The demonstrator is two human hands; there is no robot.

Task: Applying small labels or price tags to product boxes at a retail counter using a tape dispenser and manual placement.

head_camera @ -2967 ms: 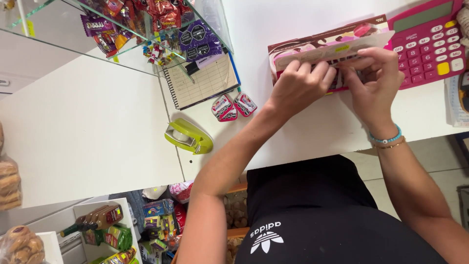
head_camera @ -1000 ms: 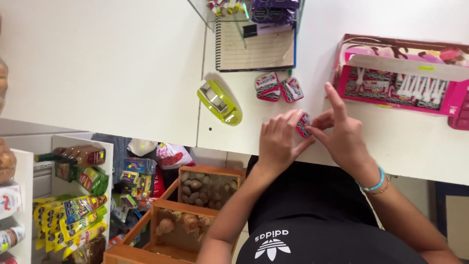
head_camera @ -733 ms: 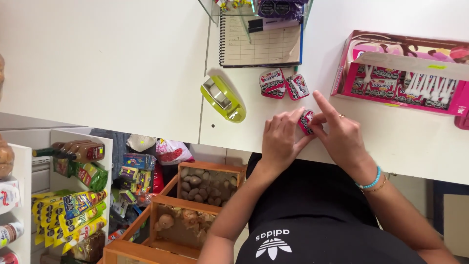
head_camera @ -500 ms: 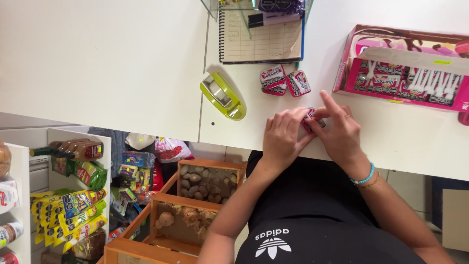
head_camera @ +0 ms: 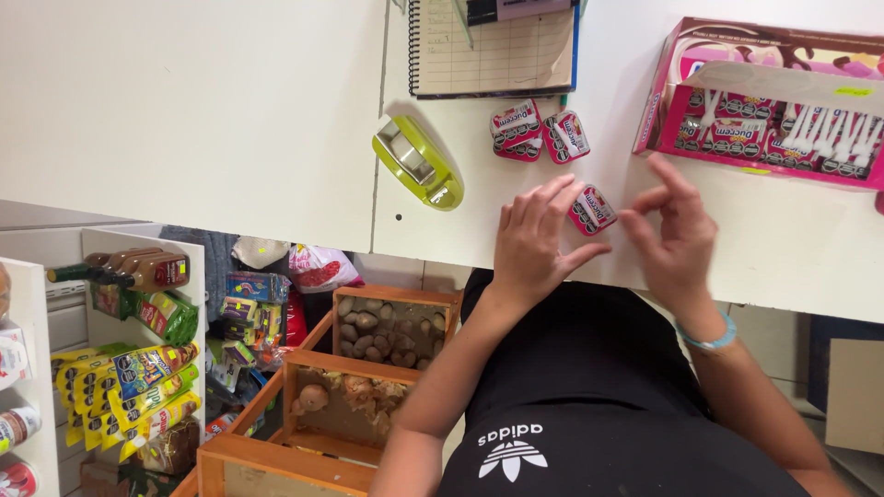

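On the left we are seeing shelves of packaged snacks (head_camera: 138, 377) and wooden crates (head_camera: 387, 327) lying below the near edge of the white tabletop (head_camera: 184, 101). A lime-green tape dispenser (head_camera: 417, 163) is sitting on the tabletop, with a spiral notebook (head_camera: 493, 51) lying farther back. Two small snack packets (head_camera: 539, 131) are lying side by side, near the notebook's near edge.

Our left hand (head_camera: 532, 241) is resting by the near edge, its fingers (head_camera: 552, 198) spread, their tips touching a third small packet (head_camera: 592, 210). That packet is pink and red with white lettering and dark round marks along its edges; it is squarish, sitting tilted on the tabletop between our two hands. Our right hand (head_camera: 675, 237) is hovering just right of it, blurred, index finger raised and the other fingers loosely curled, holding nothing.

At the far right an open pink display box (head_camera: 769, 101) is holding more such packets and a row of white plastic spoons (head_camera: 833, 133).
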